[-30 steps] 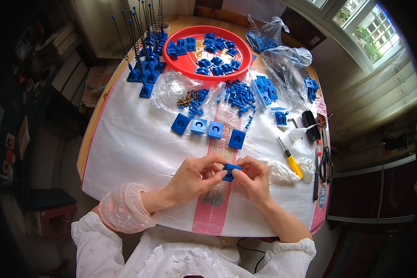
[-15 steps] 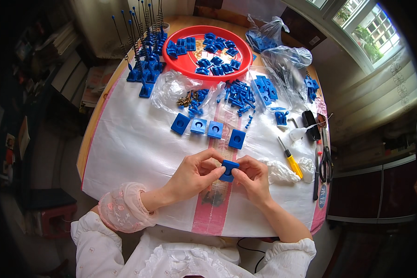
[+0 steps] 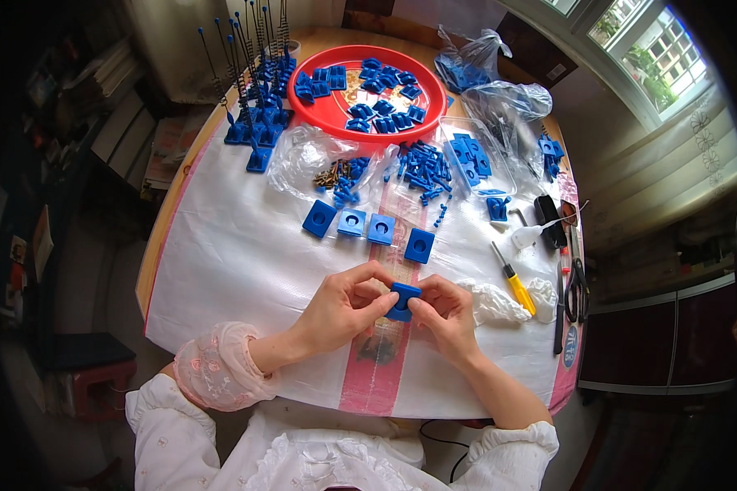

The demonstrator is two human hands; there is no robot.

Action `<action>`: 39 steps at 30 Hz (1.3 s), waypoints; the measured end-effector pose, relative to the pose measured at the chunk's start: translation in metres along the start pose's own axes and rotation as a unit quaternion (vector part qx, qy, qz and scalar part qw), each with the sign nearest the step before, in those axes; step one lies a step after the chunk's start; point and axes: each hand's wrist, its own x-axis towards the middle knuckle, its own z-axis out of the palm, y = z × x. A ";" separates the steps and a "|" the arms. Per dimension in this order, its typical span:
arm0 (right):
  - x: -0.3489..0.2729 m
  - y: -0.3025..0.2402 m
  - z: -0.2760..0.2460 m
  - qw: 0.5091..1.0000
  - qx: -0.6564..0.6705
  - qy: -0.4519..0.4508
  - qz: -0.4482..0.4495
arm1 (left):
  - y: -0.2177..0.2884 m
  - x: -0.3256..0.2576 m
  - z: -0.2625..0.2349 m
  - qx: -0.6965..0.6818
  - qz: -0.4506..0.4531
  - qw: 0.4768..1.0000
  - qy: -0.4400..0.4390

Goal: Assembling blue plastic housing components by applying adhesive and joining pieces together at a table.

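Between my two hands, just above the near middle of the table, is a small blue plastic square piece (image 3: 402, 304) with a round recess. My left hand (image 3: 348, 304) pinches its left side, with the thumb on the front face. From the other side my right hand (image 3: 445, 315) grips it with thumb and fingers. Beyond them lies a loose row of similar blue square pieces: one (image 3: 318, 218) at the left, two paler-looking ones (image 3: 351, 222) in the middle, and another (image 3: 419, 245) nearest my hands. Fingertips behind the held piece are partly hidden.
A red round tray (image 3: 303, 113) holds blue parts at the back. Blue bases with springs (image 3: 258, 123) stand back left. Small blue pegs (image 3: 426, 170) lie mid-table beside clear plastic bags (image 3: 303, 159). On the right are a yellow-handled screwdriver (image 3: 517, 290), scissors (image 3: 577, 290) and crumpled white tissue (image 3: 495, 303).
The held blue piece and my thumbs have shifted very slightly to the left. Both hands keep their grip, and the things on the table have stayed put.
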 end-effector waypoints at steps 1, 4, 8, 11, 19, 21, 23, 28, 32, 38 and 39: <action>0.000 -0.001 0.001 1.000 0.004 0.001 0.001 | 0.002 0.000 0.000 -0.007 -0.003 1.000 0.001; 0.002 -0.007 0.007 1.000 0.031 0.004 0.001 | 0.005 -0.001 -0.001 -0.023 -0.008 1.000 0.007; 0.000 0.000 0.000 1.000 -0.004 -0.017 0.011 | 0.005 -0.001 0.000 -0.015 -0.007 1.000 0.007; 0.001 -0.001 0.000 1.000 -0.003 -0.018 0.012 | 0.004 -0.001 0.000 -0.010 -0.012 1.000 0.005; 0.001 -0.002 0.000 1.000 0.020 0.004 0.001 | 0.003 0.000 0.001 -0.009 0.005 1.000 0.000; 0.002 -0.002 0.003 1.000 0.016 0.015 -0.010 | 0.002 0.000 0.000 -0.002 0.001 1.000 -0.009; 0.003 -0.001 0.004 1.000 0.012 0.021 -0.016 | 0.000 0.001 0.000 -0.007 0.001 1.000 -0.010; 0.002 -0.002 -0.001 1.000 0.017 -0.006 0.007 | 0.002 0.000 -0.001 -0.016 0.005 1.000 -0.012; 0.002 -0.002 0.000 1.000 0.014 -0.013 0.007 | 0.002 0.001 -0.001 -0.015 0.006 1.000 -0.011; 0.002 0.000 -0.002 1.000 0.009 -0.018 0.003 | 0.000 0.001 -0.001 -0.021 0.001 1.000 -0.016; 0.002 -0.001 -0.001 1.000 0.008 -0.017 -0.001 | -0.001 0.001 -0.001 -0.026 0.002 1.000 -0.016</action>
